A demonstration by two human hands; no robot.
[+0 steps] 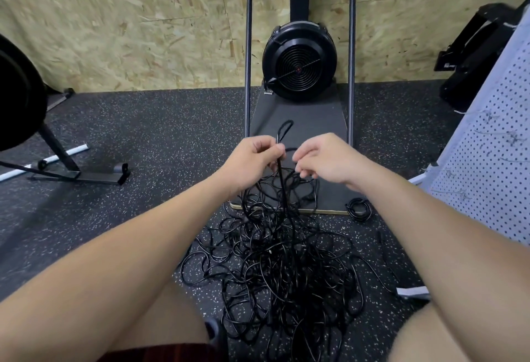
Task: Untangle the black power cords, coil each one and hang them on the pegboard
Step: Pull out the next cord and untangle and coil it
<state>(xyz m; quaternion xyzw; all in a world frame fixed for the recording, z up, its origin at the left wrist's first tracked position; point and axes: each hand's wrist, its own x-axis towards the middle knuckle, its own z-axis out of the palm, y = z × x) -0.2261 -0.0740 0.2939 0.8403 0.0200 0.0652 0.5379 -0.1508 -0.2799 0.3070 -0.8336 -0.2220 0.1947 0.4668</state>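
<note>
A speckled rubber floor (pixel 143 132) lay under a loose, glossy tangle (pixel 275 261) of thin black cords. Right of the tangle leaned a white perforated pegboard (pixel 493 161); beyond it, right, sat a small round coil (pixel 359 208). Above the tangle, the left hand (pixel 252 161) gripped a doubled cord (pixel 282 186), while the right hand (pixel 327 159) pinched a strand, fingers curled.

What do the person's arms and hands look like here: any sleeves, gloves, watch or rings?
Both forearms are bare to the frame's edge, with no sleeves visible. The left hand and right hand wear no gloves. No watch, wristband or rings show on the wrists or visible fingers.
</note>
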